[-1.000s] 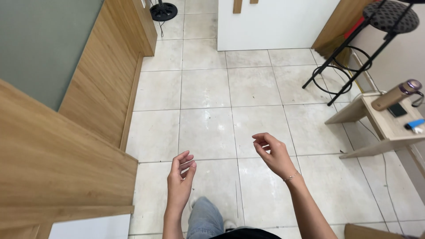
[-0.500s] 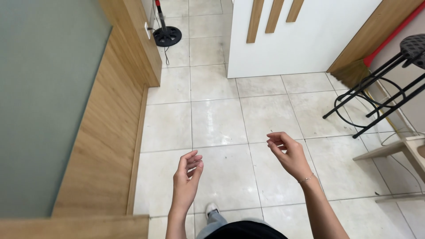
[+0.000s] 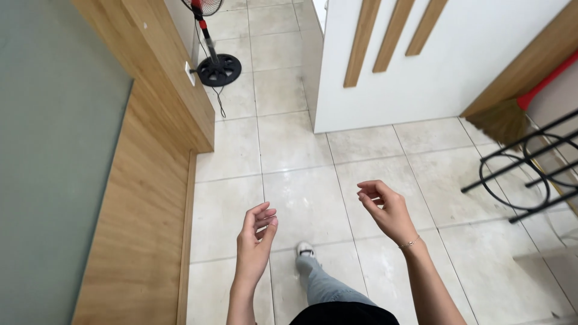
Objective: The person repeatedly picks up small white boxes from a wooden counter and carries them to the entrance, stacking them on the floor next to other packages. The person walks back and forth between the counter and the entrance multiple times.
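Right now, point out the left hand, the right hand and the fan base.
left hand (image 3: 254,236), head view, on the palm.
right hand (image 3: 385,210), head view, on the back of the hand.
fan base (image 3: 219,70), head view, on the round black foot.

Beige floor tiles (image 3: 289,138), white wall panel (image 3: 433,78), red broom handle (image 3: 545,81)

You have 1 view only, from the camera on your head, so no second view shares any of the scene. It looks steeply down and forward over your body onto the tiled floor (image 3: 289,150). Your hands sit low in the frame and close to the lens: the left hand (image 3: 256,238) left of centre, the right hand (image 3: 385,210) right of it. Beyond the hands the view reaches a white partition (image 3: 433,78); left of them runs a wooden wall (image 3: 141,198).
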